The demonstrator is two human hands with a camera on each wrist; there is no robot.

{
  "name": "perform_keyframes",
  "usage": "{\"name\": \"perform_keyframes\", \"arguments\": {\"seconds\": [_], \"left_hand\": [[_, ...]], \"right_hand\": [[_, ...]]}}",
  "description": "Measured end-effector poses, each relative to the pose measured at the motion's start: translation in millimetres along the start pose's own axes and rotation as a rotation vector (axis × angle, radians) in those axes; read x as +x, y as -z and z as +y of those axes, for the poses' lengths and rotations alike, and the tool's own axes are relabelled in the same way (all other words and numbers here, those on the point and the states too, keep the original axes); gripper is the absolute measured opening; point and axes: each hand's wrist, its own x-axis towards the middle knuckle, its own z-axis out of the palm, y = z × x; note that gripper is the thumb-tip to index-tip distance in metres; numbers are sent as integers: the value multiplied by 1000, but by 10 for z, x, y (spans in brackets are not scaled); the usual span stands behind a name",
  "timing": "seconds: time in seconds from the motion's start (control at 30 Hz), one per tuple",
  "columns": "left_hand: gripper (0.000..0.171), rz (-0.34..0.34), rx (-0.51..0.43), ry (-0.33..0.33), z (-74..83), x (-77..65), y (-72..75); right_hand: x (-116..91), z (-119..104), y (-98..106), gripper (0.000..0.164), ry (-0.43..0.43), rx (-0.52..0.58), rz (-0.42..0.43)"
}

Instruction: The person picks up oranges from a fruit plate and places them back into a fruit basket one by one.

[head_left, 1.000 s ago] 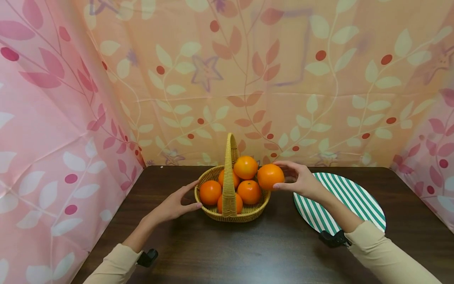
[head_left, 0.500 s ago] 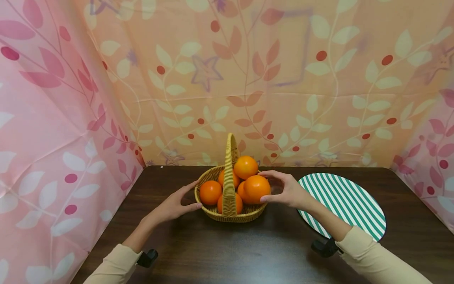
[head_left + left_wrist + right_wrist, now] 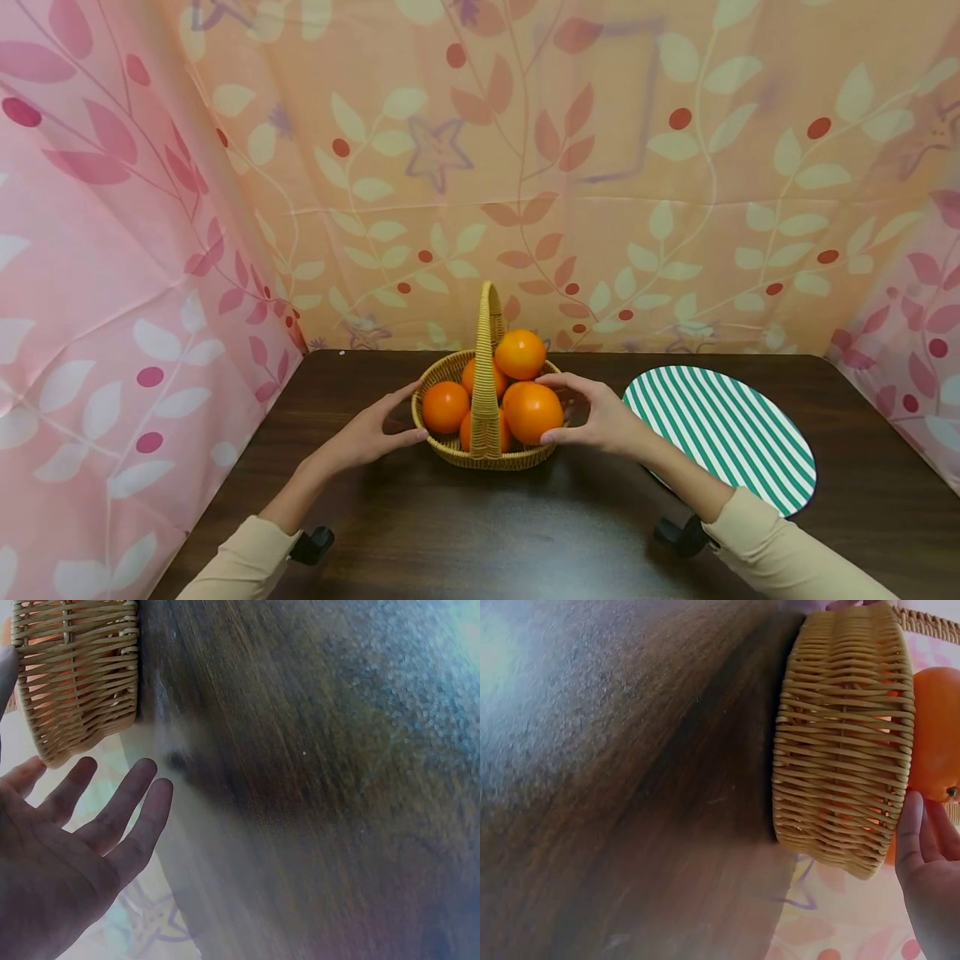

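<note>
A woven basket (image 3: 517, 457) with a tall arched handle stands on the table, holding several oranges. My right hand (image 3: 611, 421) is at the basket's right side, thumb and fingers around an orange (image 3: 533, 413) that sits above the right rim, in front of another orange. In the right wrist view its fingers touch the underside of that orange (image 3: 939, 735). My left hand (image 3: 365, 435) rests thumb and index fingertips on the left rim. In the left wrist view the left hand's (image 3: 67, 855) other fingers are spread, fairly straight, beside the basket wall (image 3: 82, 682).
A round mat (image 3: 720, 433) with green and white stripes lies on the dark wooden table (image 3: 480, 533), right of the basket, partly behind the right forearm. Patterned cloth (image 3: 525, 167) hangs behind the table and along both sides.
My right hand has carried the orange left and toward me, from outside the right rim to over the basket's front right. The left hand has stayed at the rim.
</note>
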Motion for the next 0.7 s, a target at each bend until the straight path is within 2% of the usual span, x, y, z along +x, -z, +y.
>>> {"name": "perform_keyframes", "arguments": {"seconds": [0.17,0.33,0.5,0.7], "left_hand": [[85,2,2,4,-8,3,-7],[84,3,4,5,-22,1,-6],[84,2,-7,5,-23,-4,-4],[83,-22,-35,-15,-9,-4,-17]], "right_hand": [[-15,-7,61,71,-12,-19,-26],[-75,-12,231,72,-41,-44,-23],[-229,-13,452,55,-82,-96,7],[-510,22,682,34,-113,-210,72]]}}
